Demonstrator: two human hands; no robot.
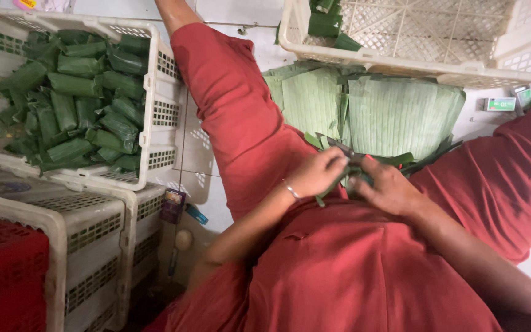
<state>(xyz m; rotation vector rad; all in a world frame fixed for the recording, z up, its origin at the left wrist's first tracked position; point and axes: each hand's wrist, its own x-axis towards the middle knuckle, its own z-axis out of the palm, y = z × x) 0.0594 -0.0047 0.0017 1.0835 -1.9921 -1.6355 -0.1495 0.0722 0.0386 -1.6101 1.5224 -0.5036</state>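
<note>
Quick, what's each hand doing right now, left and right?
Left hand: closed on the green leaf parcel.
Right hand: closed on the same parcel from the other side.

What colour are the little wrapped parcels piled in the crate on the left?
The parcels are dark green, leaf-wrapped, in a white crate. The head view shows them.

Clothing all one colour: brick-red shirt (351, 270) and matching red trousers (241, 117), plain fabric, no print or logo visible. Shirt front shows a seam line and soft creases near the lap. Trouser leg ends partway down the shin, lower leg bare below the hem. Forearms bare. Left hand (318, 174) has a thin silver bracelet (291, 190) at the wrist; right hand (388, 187) wears nothing
</note>
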